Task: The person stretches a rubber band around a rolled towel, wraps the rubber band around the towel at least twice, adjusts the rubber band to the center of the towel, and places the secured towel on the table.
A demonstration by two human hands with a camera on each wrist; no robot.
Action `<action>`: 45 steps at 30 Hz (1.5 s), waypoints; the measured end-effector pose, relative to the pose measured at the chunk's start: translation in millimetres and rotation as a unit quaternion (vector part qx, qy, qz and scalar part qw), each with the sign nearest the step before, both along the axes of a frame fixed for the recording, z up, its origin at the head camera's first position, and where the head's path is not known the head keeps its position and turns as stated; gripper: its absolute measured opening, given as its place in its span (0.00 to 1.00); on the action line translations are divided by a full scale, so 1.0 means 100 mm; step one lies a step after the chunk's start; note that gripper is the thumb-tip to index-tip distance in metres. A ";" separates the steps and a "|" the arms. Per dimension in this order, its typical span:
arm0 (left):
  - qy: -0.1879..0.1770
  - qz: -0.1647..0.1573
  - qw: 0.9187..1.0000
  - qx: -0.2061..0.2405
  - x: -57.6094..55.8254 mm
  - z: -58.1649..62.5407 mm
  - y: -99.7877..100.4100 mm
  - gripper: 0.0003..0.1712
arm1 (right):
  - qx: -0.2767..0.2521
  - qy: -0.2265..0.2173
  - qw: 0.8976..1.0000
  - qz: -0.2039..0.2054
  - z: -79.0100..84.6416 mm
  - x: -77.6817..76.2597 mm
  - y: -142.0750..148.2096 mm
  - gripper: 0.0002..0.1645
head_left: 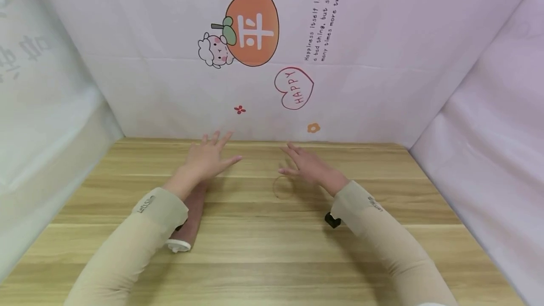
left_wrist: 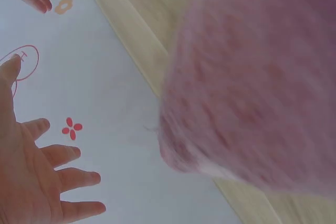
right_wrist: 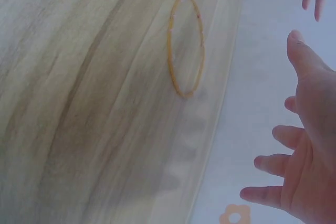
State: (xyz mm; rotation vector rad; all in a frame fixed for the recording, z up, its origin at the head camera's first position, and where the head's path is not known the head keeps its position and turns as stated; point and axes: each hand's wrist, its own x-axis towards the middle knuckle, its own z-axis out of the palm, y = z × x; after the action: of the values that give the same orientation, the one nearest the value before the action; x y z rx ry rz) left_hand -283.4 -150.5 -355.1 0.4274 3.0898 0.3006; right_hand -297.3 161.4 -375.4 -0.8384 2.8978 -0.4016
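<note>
My left hand (head_left: 205,158) is held over the table with its fingers spread, holding nothing. Below that hand and wrist lies a pinkish-mauve fuzzy roll (head_left: 194,216) with a white end cap; the sleeve and hand cover part of it in the head view. In the left wrist view the fuzzy roll (left_wrist: 252,87) looms large and blurred. My right hand (head_left: 309,165), fingers spread and nothing held, hovers right of a thin orange-yellow ring (head_left: 283,188). That ring (right_wrist: 170,51) lies flat on the wood, apart from both hands.
The wood-grain table (head_left: 263,240) ends at a white printed cloth (head_left: 170,93) at the back. White cloth also hangs on the left and right sides. A small black object (head_left: 332,220) shows under the right sleeve cuff.
</note>
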 end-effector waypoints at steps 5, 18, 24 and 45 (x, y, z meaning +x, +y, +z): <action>-0.002 -0.010 1.000 0.015 0.06 0.01 -0.10 0.54 | 0.006 -0.003 1.000 0.006 -0.04 0.01 0.03 0.48; 0.002 -0.001 0.998 0.064 0.15 0.03 -0.32 0.52 | -0.015 -0.009 1.000 -0.001 -0.04 0.06 0.04 0.43; 0.000 0.007 0.996 0.094 0.17 0.02 -0.43 0.50 | -0.039 -0.014 0.999 -0.011 -0.08 0.05 0.04 0.41; 0.001 0.017 0.991 0.132 0.25 -0.03 -0.65 0.38 | -0.096 -0.012 0.995 -0.026 -0.15 0.05 0.03 0.32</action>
State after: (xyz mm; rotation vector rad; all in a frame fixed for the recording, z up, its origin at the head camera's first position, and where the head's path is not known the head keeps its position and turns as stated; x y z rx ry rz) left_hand -258.1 -215.2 -357.9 0.3765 3.0703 0.7161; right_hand -292.1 164.9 -390.8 -0.7780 2.8978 -0.7007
